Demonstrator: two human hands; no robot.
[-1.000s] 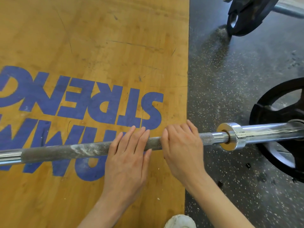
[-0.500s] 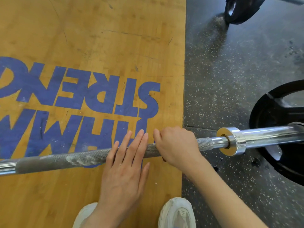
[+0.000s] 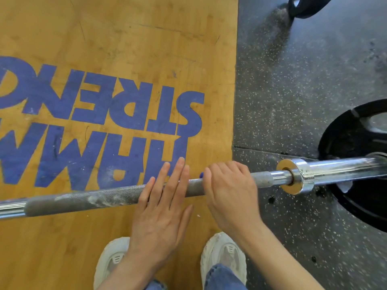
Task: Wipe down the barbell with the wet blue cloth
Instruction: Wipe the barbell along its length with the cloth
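Note:
The barbell point(image 3: 83, 198) lies across the view, its grey knurled shaft streaked with white chalk and its chrome collar point(image 3: 296, 176) at the right. My left hand point(image 3: 161, 208) lies flat over the shaft, fingers straight, holding nothing. Just to its right, my right hand point(image 3: 228, 189) is curled around the shaft beside the collar. A tiny blue spot point(image 3: 200, 175) shows at my right index finger; I cannot tell whether it is the cloth. No blue cloth is plainly visible.
The bar sits over a wooden platform point(image 3: 125, 38) with blue lettering, bordered on the right by black speckled rubber floor point(image 3: 293, 91). A black weight plate point(image 3: 356, 147) is on the sleeve at right; another plate point(image 3: 303, 7) lies at the top. My white shoes point(image 3: 224, 252) stand below the bar.
My right hand went from lying flat over the bar to curling around it. The view tilted down, bringing my shoes into sight. My left hand stayed flat on the shaft.

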